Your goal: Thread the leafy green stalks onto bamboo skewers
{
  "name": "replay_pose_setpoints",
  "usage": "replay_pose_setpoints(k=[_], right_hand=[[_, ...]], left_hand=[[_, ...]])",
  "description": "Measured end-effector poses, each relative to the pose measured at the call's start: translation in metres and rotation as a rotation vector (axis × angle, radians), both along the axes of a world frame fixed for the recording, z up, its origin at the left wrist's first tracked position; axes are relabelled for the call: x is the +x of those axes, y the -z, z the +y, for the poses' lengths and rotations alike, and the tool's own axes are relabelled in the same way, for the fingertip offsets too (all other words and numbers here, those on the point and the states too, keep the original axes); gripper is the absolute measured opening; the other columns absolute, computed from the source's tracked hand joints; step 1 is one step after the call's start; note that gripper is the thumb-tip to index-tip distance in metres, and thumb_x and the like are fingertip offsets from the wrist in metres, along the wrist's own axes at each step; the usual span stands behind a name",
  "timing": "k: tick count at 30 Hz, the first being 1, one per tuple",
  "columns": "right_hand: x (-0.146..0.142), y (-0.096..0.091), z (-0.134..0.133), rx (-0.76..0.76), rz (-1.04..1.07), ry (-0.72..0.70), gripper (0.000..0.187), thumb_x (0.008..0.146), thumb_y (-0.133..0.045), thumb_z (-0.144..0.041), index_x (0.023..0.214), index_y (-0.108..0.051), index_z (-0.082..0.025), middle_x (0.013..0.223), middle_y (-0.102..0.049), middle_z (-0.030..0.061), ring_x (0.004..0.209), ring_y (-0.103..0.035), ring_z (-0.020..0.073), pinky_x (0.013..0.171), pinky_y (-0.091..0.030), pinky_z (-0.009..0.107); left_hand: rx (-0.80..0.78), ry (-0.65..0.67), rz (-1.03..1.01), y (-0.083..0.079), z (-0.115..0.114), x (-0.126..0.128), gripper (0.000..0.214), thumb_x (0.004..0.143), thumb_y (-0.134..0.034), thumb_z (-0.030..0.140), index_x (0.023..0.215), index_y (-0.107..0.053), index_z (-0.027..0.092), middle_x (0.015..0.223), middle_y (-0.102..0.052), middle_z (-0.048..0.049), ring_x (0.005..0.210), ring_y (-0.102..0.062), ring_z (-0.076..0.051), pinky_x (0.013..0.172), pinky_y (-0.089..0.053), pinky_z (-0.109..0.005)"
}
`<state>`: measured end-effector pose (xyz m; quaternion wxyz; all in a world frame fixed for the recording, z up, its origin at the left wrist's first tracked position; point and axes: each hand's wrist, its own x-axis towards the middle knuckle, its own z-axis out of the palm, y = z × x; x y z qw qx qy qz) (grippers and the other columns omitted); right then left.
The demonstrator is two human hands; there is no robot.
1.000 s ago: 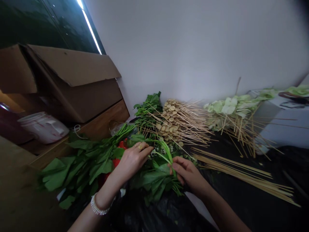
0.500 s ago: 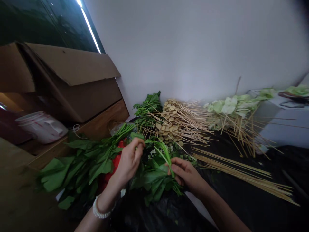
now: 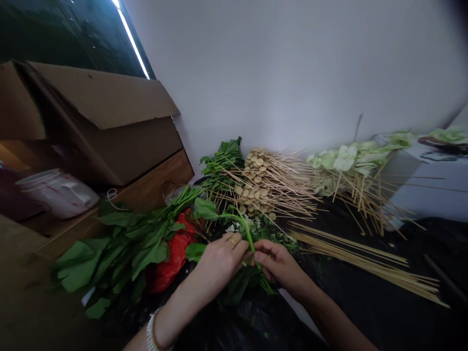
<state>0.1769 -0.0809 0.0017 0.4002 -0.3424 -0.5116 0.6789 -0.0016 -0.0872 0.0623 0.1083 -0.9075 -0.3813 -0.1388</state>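
The left hand [image 3: 219, 263] and right hand [image 3: 278, 263] pinch a leafy stem [image 3: 234, 217] between closed fingertips over the black sheet [image 3: 365, 312], beside a red bag [image 3: 171, 258] under loose greens [image 3: 120, 243], while the contents of the white tub [image 3: 56, 192] are hidden.

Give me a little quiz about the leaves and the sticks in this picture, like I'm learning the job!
1. True or false: the left hand and the right hand both pinch the same leafy stem.
2. What lies on the black sheet to the right of the right hand? A) bare skewers B) spoons C) bottles
3. Fill in: the plastic bag beside the heap of greens is coloured ____.
Key: 1 true; 2 A; 3 red.
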Motion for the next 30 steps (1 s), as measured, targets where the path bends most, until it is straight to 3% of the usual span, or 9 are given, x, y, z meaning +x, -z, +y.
replay_pose_setpoints(k=[4,7,10,14,18,20,24,27,30], right_hand=[[-0.002,0.000,-0.001,0.010,-0.044,0.001,0.032,0.079,-0.067,-0.048,0.084,-0.059,-0.018,0.063,-0.052,-0.0061,0.041,-0.037,0.0040,0.040,-0.024,0.019],[-0.002,-0.003,-0.002,0.047,-0.059,-0.032,0.030,0.082,-0.064,-0.047,0.085,-0.057,-0.018,0.058,-0.045,-0.0083,0.042,-0.035,0.0050,0.041,-0.023,0.020],[0.001,-0.008,-0.003,0.109,-0.052,-0.067,0.027,0.085,-0.062,-0.045,0.084,-0.057,-0.019,0.059,-0.044,-0.0080,0.045,-0.036,0.0057,0.043,-0.025,0.020],[0.005,-0.013,-0.004,0.160,-0.048,-0.100,0.023,0.087,-0.060,-0.041,0.086,-0.059,-0.018,0.070,-0.055,-0.0038,0.050,-0.040,0.0069,0.047,-0.030,0.021],[0.007,-0.012,-0.004,0.302,-0.168,-0.056,0.017,0.090,-0.055,-0.033,0.090,-0.063,-0.018,0.080,-0.062,0.0009,0.065,-0.052,0.0123,0.060,-0.039,0.024],[0.008,-0.010,-0.004,0.443,-0.263,0.008,0.014,0.091,-0.055,-0.028,0.091,-0.065,-0.018,0.085,-0.064,0.0029,0.078,-0.057,0.0157,0.070,-0.042,0.027],[0.008,-0.008,-0.005,0.618,-0.366,0.068,0.015,0.092,-0.053,-0.022,0.096,-0.067,-0.018,0.089,-0.065,0.0051,0.084,-0.060,0.0180,0.076,-0.043,0.029],[0.007,-0.007,-0.007,0.635,-0.377,0.050,0.016,0.094,-0.052,-0.022,0.099,-0.067,-0.020,0.091,-0.066,0.0055,0.087,-0.061,0.0191,0.077,-0.044,0.030],[0.008,-0.006,-0.006,0.626,-0.374,0.054,0.016,0.094,-0.053,-0.023,0.099,-0.067,-0.021,0.092,-0.066,0.0055,0.088,-0.061,0.0201,0.079,-0.045,0.031]], left_hand=[[0.011,-0.026,0.056,0.006,-0.002,0.004,0.006,0.085,-0.059,0.013,0.082,-0.057,0.017,0.079,-0.061,-0.0040,0.074,-0.059,-0.022,0.063,-0.048,-0.032],[-0.018,-0.031,-0.059,0.013,-0.002,0.004,0.011,0.082,-0.053,0.010,0.076,-0.055,0.018,0.073,-0.058,-0.0024,0.070,-0.055,-0.020,0.063,-0.045,-0.031],[-0.244,-0.034,-0.346,0.017,0.000,0.005,0.016,0.084,-0.048,0.012,0.070,-0.052,0.018,0.069,-0.053,-0.0002,0.067,-0.051,-0.016,0.062,-0.040,-0.027],[-0.590,-0.095,-0.839,0.014,0.010,-0.001,0.025,0.088,-0.041,0.020,0.063,-0.045,0.019,0.060,-0.045,0.0028,0.057,-0.043,-0.012,0.055,-0.034,-0.023],[-0.538,-0.231,-1.153,-0.007,0.024,-0.032,0.031,0.093,-0.044,0.040,0.069,-0.046,0.019,0.055,-0.041,0.0060,0.050,-0.037,-0.010,0.050,-0.031,-0.021],[-0.405,-0.285,-1.136,-0.023,0.031,-0.053,0.027,0.087,-0.058,0.043,0.078,-0.054,0.019,0.058,-0.045,0.0062,0.051,-0.039,-0.009,0.051,-0.033,-0.021],[-0.170,-0.272,-0.752,-0.041,0.044,-0.083,0.026,0.081,-0.070,0.036,0.101,-0.071,0.020,0.072,-0.055,0.0024,0.065,-0.050,-0.012,0.064,-0.040,-0.023],[-0.125,-0.169,-0.515,-0.038,0.055,-0.090,0.033,0.089,-0.063,0.033,0.119,-0.069,0.024,0.078,-0.054,0.0009,0.072,-0.053,-0.013,0.070,-0.042,-0.025],[-0.095,-0.103,-0.411,-0.030,0.061,-0.091,0.026,0.093,-0.056,0.031,0.113,-0.072,0.023,0.082,-0.055,-0.0014,0.076,-0.055,-0.013,0.072,-0.044,-0.025]])
